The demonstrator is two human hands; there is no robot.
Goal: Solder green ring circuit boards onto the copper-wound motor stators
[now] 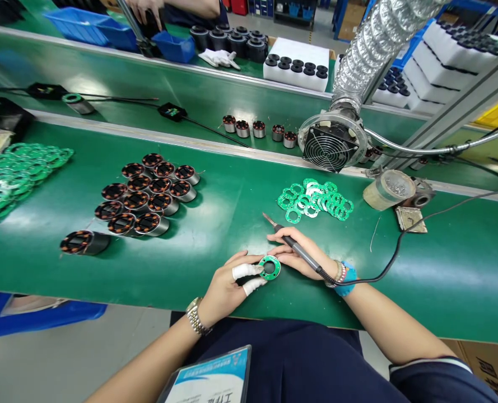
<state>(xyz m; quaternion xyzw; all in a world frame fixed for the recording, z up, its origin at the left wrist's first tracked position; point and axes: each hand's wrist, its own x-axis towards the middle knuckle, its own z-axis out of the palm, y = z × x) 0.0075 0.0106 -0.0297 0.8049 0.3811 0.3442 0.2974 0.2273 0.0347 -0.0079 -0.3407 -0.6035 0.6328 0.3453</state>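
My left hand (227, 282), with white covers on two fingers, grips a small green ring-shaped circuit board (275, 274) near the table's front edge. Whether a metal part sits under the board is hidden. A soldering iron (303, 254) lies in my right hand (311, 257), its copper-coloured tip pointing up and left, away from the board. The fingertips of my right hand are close to the board's upper right side. Its black cord runs over my right wrist. Beyond the iron's tip lies a loose pile of similar green ring boards (311, 198).
Several motor stators with copper windings (137, 200) stand at left, beside stacked green board panels (17, 173). A fan with a foil duct (330, 145) hangs at the back. A cloudy tub (387, 190) and a soldering sponge (412, 219) sit at right. Another person's hand (145, 8) shows across the bench.
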